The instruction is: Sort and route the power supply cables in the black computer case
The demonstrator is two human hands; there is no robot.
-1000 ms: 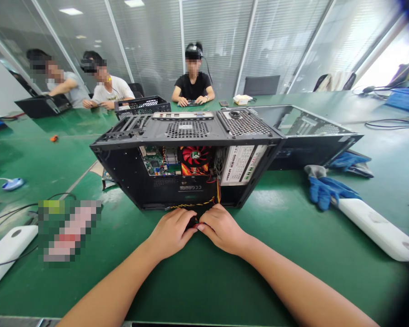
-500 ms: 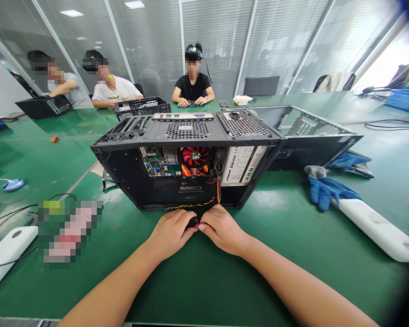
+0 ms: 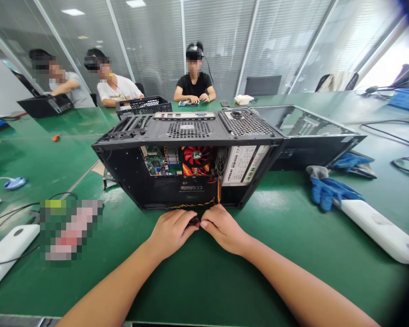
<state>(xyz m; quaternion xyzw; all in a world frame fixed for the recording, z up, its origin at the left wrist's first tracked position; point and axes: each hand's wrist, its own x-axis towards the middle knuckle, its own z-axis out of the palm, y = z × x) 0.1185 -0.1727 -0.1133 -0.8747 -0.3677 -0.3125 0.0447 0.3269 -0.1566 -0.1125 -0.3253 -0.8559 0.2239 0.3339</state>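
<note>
A black computer case (image 3: 121, 175) lies in front of me with its open side toward me. Inside it are a red cooling fan (image 3: 195, 156), a green circuit board (image 3: 154, 162) and a power supply (image 3: 240, 165) with a white label. Yellow and red wires (image 3: 218, 193) run down from the power supply toward my hands. My left hand (image 3: 172, 230) and my right hand (image 3: 226, 231) meet just outside the case's near edge, fingers closed. Between them they pinch a dark cable (image 3: 194, 221) with a bit of red showing; its end is mostly hidden by the fingers.
Blue gloves (image 3: 330, 190) and a white power strip (image 3: 378, 227) lie at right; another white strip (image 3: 10, 254) with black cords lies at left. A side panel (image 3: 313, 150) stands behind the case. Several people sit across the green table (image 3: 204, 290), one handling a circuit board (image 3: 188, 103).
My hands stay almost in place, with the right thumb shifted slightly. The whole view has moved a little. Across the table, a person's hands have shifted on the circuit board.
</note>
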